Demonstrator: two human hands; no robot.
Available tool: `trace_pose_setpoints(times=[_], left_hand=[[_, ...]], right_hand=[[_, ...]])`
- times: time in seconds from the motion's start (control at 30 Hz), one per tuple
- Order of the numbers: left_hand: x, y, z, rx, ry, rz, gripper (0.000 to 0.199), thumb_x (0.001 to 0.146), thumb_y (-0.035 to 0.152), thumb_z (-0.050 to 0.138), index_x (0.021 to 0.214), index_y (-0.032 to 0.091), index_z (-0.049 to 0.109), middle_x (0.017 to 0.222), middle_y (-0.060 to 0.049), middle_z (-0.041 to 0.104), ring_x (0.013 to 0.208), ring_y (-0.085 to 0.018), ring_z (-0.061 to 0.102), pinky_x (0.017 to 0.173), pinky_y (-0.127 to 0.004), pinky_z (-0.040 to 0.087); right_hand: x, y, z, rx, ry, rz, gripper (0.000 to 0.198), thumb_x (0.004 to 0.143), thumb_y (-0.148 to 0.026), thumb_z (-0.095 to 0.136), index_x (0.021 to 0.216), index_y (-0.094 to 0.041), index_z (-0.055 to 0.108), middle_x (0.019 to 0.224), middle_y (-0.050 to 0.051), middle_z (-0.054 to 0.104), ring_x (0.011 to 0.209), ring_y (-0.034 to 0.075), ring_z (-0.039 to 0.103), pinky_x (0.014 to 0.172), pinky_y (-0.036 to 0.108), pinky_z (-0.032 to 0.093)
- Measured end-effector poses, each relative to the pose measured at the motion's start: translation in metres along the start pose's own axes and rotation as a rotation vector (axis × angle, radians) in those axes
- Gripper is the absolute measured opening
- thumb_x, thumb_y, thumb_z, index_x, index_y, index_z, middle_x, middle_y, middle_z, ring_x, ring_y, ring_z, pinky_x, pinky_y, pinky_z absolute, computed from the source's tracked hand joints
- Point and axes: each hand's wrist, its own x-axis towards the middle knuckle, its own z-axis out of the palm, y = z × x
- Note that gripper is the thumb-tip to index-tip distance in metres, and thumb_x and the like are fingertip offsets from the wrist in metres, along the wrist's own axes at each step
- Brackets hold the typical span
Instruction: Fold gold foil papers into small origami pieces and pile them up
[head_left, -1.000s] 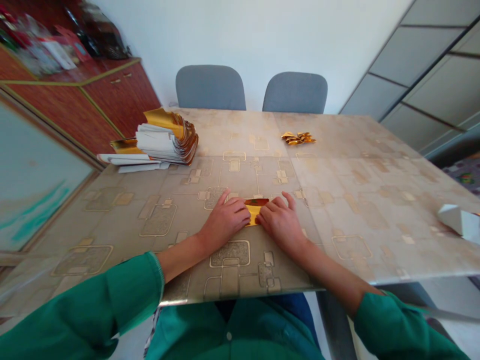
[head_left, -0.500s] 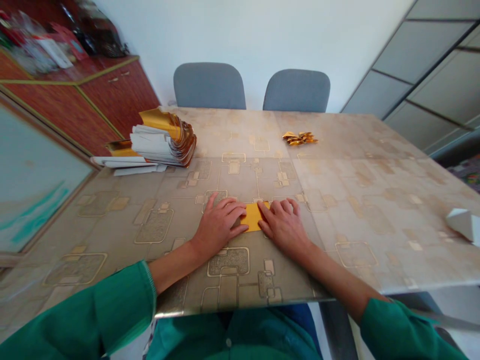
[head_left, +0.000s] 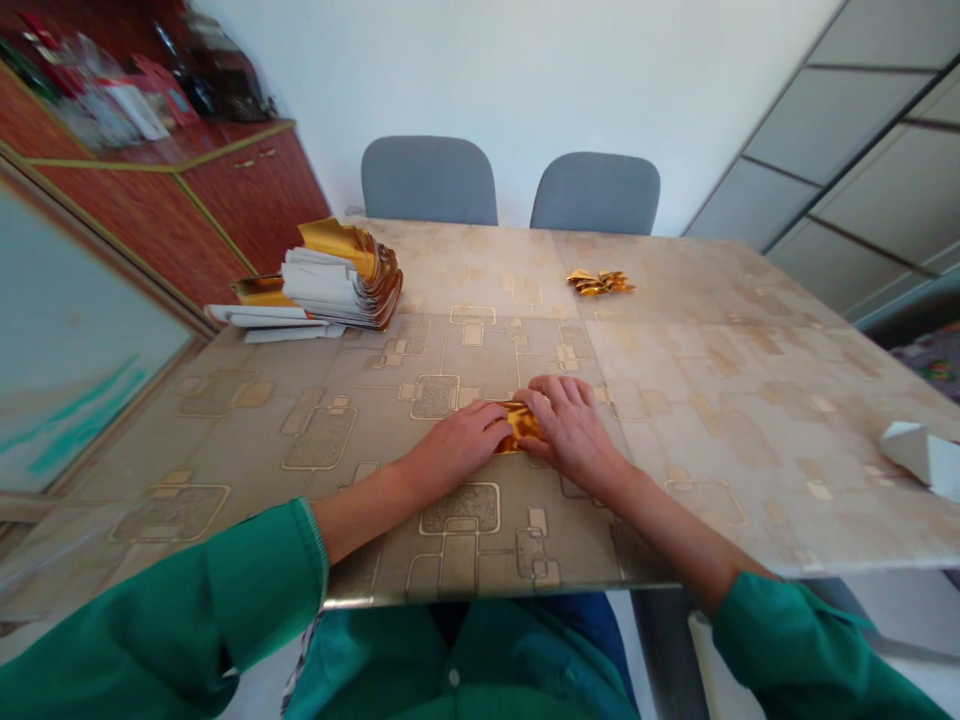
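On the rectangle-patterned bench [head_left: 480, 365], my left hand [head_left: 466, 442] and right hand [head_left: 574, 428] touch glossy gold paper [head_left: 523, 428], though whether the fingers pinch it I cannot tell.

Left hand [head_left: 469, 440] palm down, fingers [head_left: 495, 412] bent; right hand [head_left: 568, 425] near, forearms [head_left: 671, 535] angled inward.

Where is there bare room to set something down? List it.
On the table, widest at right, between the gold bundle, the white object and the right hand. Another: between the paper stack and the left sleeve. Crowded: the far-left corner under that stack, and the near middle, where the left hand and right hand touch the gold paper.
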Motion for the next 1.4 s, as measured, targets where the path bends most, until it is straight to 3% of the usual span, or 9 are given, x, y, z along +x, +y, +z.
trace_pose_setpoints(times=[0.13, 0.27, 0.43, 0.53, 0.67, 0.9, 1.03, 1.13, 1.4], left_hand=[[-0.003, 0.003, -0.007, -0.099, -0.01, -0.066, 0.016, 0.092, 0.028, 0.063, 0.098, 0.014, 0.06, 0.111, -0.01, 0.064, 0.101, -0.022, 0.058, 0.091, -0.038, 0.052], [-0.004, 0.01, -0.009, -0.103, 0.0, -0.122, 0.026, 0.084, 0.034, 0.071, 0.094, 0.015, 0.057, 0.112, -0.011, 0.063, 0.1, -0.026, 0.057, 0.09, -0.041, 0.052], [-0.007, 0.012, 0.0, -0.083, 0.11, -0.112, 0.007, 0.083, 0.015, 0.058, 0.091, 0.014, 0.057, 0.109, -0.012, 0.064, 0.101, -0.026, 0.058, 0.091, -0.04, 0.052], [-0.009, 0.011, 0.005, -0.083, 0.156, -0.107, 0.007, 0.086, 0.012, 0.05, 0.089, 0.015, 0.057, 0.105, -0.012, 0.066, 0.099, -0.025, 0.059, 0.091, -0.04, 0.052], [-0.012, 0.008, 0.006, -0.122, 0.171, -0.163, 0.01, 0.091, 0.015, 0.048, 0.096, 0.016, 0.057, 0.098, -0.009, 0.068, 0.094, -0.023, 0.063, 0.087, -0.037, 0.053], [-0.012, 0.003, 0.006, -0.23, 0.201, -0.31, 0.017, 0.093, 0.028, 0.057, 0.107, 0.018, 0.057, 0.098, -0.005, 0.07, 0.087, -0.02, 0.067, 0.078, -0.033, 0.054], [-0.009, 0.003, 0.006, -0.291, 0.288, -0.374, 0.012, 0.095, 0.022, 0.052, 0.106, 0.019, 0.056, 0.098, -0.004, 0.07, 0.085, -0.017, 0.068, 0.078, -0.03, 0.054], [-0.006, 0.002, 0.006, -0.297, 0.334, -0.373, 0.017, 0.094, 0.017, 0.052, 0.111, 0.018, 0.055, 0.116, -0.008, 0.066, 0.103, -0.02, 0.065, 0.087, -0.032, 0.054], [-0.001, -0.004, 0.011, -0.259, 0.323, -0.374, 0.026, 0.095, 0.019, 0.051, 0.121, 0.018, 0.054, 0.132, -0.012, 0.06, 0.12, -0.022, 0.061, 0.098, -0.038, 0.053]], right_hand=[[0.002, 0.006, 0.006, 0.142, -0.13, -0.079, 0.006, 0.093, -0.025, 0.059, 0.093, -0.019, 0.06, 0.095, 0.005, 0.06, 0.089, 0.019, 0.05, 0.077, 0.03, 0.038], [-0.002, 0.014, 0.01, 0.276, -0.16, -0.084, 0.018, 0.099, -0.027, 0.047, 0.09, -0.018, 0.06, 0.092, 0.006, 0.06, 0.088, 0.018, 0.049, 0.08, 0.03, 0.038], [-0.007, 0.019, 0.006, 0.375, -0.165, -0.119, 0.027, 0.091, -0.044, 0.06, 0.095, -0.018, 0.059, 0.101, 0.008, 0.059, 0.093, 0.021, 0.05, 0.084, 0.033, 0.04], [-0.009, 0.021, 0.006, 0.4, -0.16, -0.106, 0.022, 0.085, -0.036, 0.066, 0.097, -0.019, 0.059, 0.107, 0.008, 0.059, 0.098, 0.022, 0.05, 0.088, 0.034, 0.041], [-0.009, 0.024, 0.008, 0.455, -0.139, -0.092, 0.009, 0.092, -0.028, 0.058, 0.094, -0.02, 0.061, 0.106, 0.006, 0.063, 0.1, 0.02, 0.053, 0.088, 0.034, 0.041], [0.0, 0.024, 0.012, 0.595, -0.085, 0.033, 0.022, 0.098, -0.032, 0.049, 0.085, -0.02, 0.061, 0.084, 0.002, 0.065, 0.08, 0.016, 0.058, 0.076, 0.029, 0.042], [0.007, 0.02, 0.019, 0.597, -0.037, 0.155, 0.021, 0.096, -0.03, 0.054, 0.079, -0.02, 0.061, 0.073, 0.0, 0.063, 0.068, 0.014, 0.055, 0.067, 0.026, 0.038], [0.01, 0.017, 0.024, 0.552, -0.03, 0.205, 0.017, 0.094, -0.027, 0.057, 0.078, -0.02, 0.061, 0.073, 0.0, 0.064, 0.068, 0.014, 0.055, 0.065, 0.026, 0.037], [0.011, 0.016, 0.031, 0.328, -0.03, 0.234, 0.015, 0.094, -0.029, 0.057, 0.082, -0.021, 0.063, 0.079, 0.001, 0.067, 0.077, 0.017, 0.059, 0.071, 0.029, 0.034]])
